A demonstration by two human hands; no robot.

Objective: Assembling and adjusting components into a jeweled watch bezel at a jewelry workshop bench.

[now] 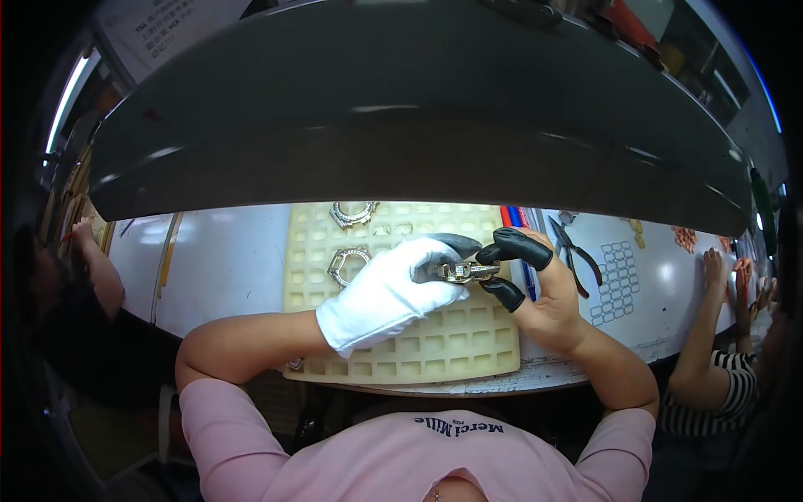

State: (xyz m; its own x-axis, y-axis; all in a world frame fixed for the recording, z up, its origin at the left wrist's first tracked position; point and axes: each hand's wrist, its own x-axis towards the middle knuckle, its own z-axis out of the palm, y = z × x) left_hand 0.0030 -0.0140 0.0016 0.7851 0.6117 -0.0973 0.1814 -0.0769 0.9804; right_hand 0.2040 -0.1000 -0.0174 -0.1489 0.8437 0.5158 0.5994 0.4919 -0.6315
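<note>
One small gold-and-silver metal piece, narrow and seen edge-on, in my fingers, above the middle of the cream, square-pocketed, block-like tray, which I use as landmark. Orientation: long axis runs roughly left to right across the tray, right end tipped slightly toward its far edge. Left hand, in a white cloth glove: fingers closed on the left end, dark covering on one fingertip; the glove hides part of the metal. Right hand, bare except for black finger covers: thumb and forefinger appear to pinch the right end from near and far sides; exact contact under the covers not resolved. Neither hand is nearer, since the piece spans the gap between them. Judgement: this end-to-end alignment matters most; any turn or shift depends on both grips agreeing along that axis. Also noted: two ring-shaped, open-centred metal frames, the farther and the nearer, on the tray's left half; black-handled metal pliers to the tray's right, jaws toward its far side.
</note>
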